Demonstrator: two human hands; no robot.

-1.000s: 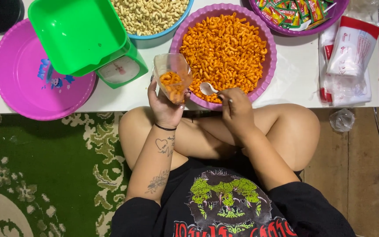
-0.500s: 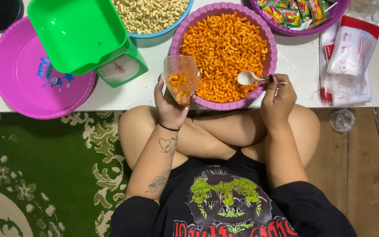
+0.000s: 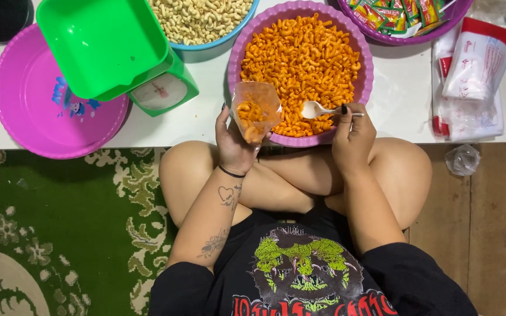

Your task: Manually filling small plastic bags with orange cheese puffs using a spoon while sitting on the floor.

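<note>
My left hand (image 3: 234, 146) holds a small clear plastic bag (image 3: 255, 110) partly filled with orange macaroni snacks, at the near edge of the white table (image 3: 200, 126). My right hand (image 3: 352, 137) grips a white plastic spoon (image 3: 317, 109), its bowl lying over the near part of the purple bowl (image 3: 365, 70), just right of the bag. That bowl is heaped with orange macaroni snacks (image 3: 300, 64). Spoon and bag are a short gap apart.
A green kitchen scale with a green tray (image 3: 106, 47) stands left of the bag, over a pink basin (image 3: 42, 111). A blue bowl of pale macaroni (image 3: 200, 20), a purple bowl of sachets (image 3: 402, 14) and plastic bag packs (image 3: 469, 76) line the table. Green carpet (image 3: 60, 234) lies left of my crossed legs.
My right hand swung the spoon from beside the bag out to the right over the bowl, then back leftward toward the bag. The bag shifted slightly right.
</note>
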